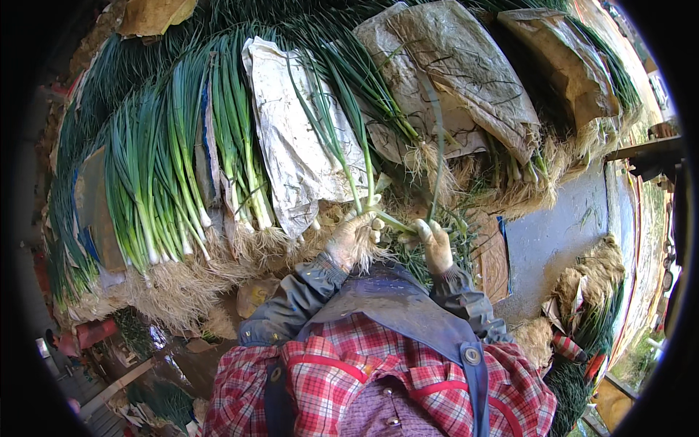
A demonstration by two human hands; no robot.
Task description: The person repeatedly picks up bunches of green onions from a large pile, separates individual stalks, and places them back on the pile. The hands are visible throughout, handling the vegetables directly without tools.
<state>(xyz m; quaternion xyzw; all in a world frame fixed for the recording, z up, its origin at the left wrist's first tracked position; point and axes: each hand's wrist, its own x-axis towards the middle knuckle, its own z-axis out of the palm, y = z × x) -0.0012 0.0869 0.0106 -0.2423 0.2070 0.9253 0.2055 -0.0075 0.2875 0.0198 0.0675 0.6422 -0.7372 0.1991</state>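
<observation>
My left hand [349, 240], in a pale, soiled glove, grips green onions [365, 185] near their white bases. Their roots hang below its fingers, and their leaves reach up over a white sheet [306, 136]. Pinched in my gloved right hand [435, 246] is a long green leaf [438, 158], which rises past the bundles. A pale strip of stalk [394, 221] spans the gap between my hands. Beneath them, loose leaf trimmings [409, 259] lie by the blue apron [377, 295]. To the left, several green onions [147, 218] lie side by side, roots toward me.
Dirty sheeting [453, 71] covers more bundles at the upper right. Beyond my right hand are a brown board [490, 257] and a grey surface [551, 235]. Rooted bundles [592, 273] lie at far right. A red object [93, 333] is low on the left.
</observation>
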